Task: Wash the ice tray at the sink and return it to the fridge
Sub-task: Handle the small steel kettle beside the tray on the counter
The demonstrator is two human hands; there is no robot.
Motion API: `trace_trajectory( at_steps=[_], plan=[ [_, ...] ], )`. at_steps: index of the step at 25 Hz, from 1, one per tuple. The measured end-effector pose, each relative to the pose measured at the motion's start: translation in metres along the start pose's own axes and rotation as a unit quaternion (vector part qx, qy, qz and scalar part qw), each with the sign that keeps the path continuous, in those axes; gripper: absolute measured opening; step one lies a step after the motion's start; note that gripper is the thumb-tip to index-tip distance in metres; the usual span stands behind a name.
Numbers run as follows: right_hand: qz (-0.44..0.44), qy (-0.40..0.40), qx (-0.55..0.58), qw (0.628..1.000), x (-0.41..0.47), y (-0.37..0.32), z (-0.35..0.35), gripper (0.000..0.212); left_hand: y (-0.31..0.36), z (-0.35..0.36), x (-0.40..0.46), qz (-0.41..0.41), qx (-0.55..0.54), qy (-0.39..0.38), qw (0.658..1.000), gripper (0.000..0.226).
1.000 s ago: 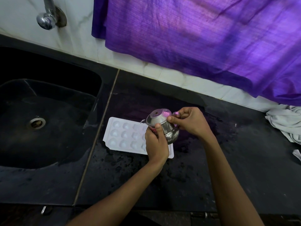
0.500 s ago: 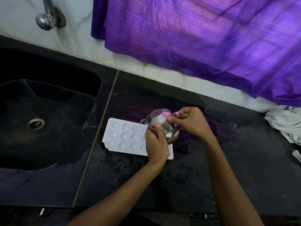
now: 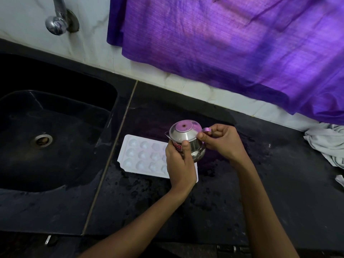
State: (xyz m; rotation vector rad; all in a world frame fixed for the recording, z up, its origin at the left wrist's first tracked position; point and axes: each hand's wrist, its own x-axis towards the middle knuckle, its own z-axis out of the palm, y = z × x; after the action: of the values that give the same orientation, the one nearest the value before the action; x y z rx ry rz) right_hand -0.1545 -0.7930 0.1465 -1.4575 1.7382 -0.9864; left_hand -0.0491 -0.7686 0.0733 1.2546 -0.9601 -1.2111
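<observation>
While both hands are busy with a small steel pot (image 3: 186,144), the ice tray (image 3: 144,157) lies flat on the dark table (image 3: 260,192), just beside the sink (image 3: 55,127). Its long axis runs left to right, reaching out leftward from under the hands. The left hand (image 3: 179,164) grips the pot's body and is nearer the tray; the right hand (image 3: 221,140) pinches its handle. White, with rounded cups facing up, the tray looks empty.

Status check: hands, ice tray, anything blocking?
Left hand grips steel pot; right hand pinches its handle. Ice tray flat on counter beside sink, untouched. Pot held over tray's right end.
</observation>
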Motion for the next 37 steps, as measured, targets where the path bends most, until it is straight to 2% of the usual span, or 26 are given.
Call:
trace_trajectory(
  at_steps=[4,7,9,14,20,37],
  plan=[
    [-0.005,-0.019,-0.029,0.999,-0.006,-0.005,0.001,0.037,-0.002,-0.001,-0.01,-0.007,-0.012,0.005,1.0,0.065],
    [0.006,-0.028,-0.068,0.997,-0.009,-0.003,0.002,0.057,-0.008,-0.001,-0.015,-0.019,-0.02,0.012,1.0,0.064],
    [0.011,-0.035,-0.083,0.996,-0.01,-0.001,0.005,0.062,-0.012,-0.001,-0.016,-0.03,-0.017,0.016,0.999,0.062],
    [0.026,-0.031,-0.088,0.995,-0.015,0.004,0.007,0.066,-0.016,-0.003,-0.02,-0.061,0.006,0.009,0.998,0.048],
    [0.039,-0.024,-0.094,0.995,-0.016,0.005,0.007,0.072,-0.016,-0.004,-0.021,-0.077,0.016,-0.01,0.997,0.046],
    [0.028,-0.015,-0.141,0.989,-0.011,-0.002,0.011,0.069,-0.023,-0.002,-0.017,-0.093,0.009,-0.017,0.996,0.048]
  ],
)
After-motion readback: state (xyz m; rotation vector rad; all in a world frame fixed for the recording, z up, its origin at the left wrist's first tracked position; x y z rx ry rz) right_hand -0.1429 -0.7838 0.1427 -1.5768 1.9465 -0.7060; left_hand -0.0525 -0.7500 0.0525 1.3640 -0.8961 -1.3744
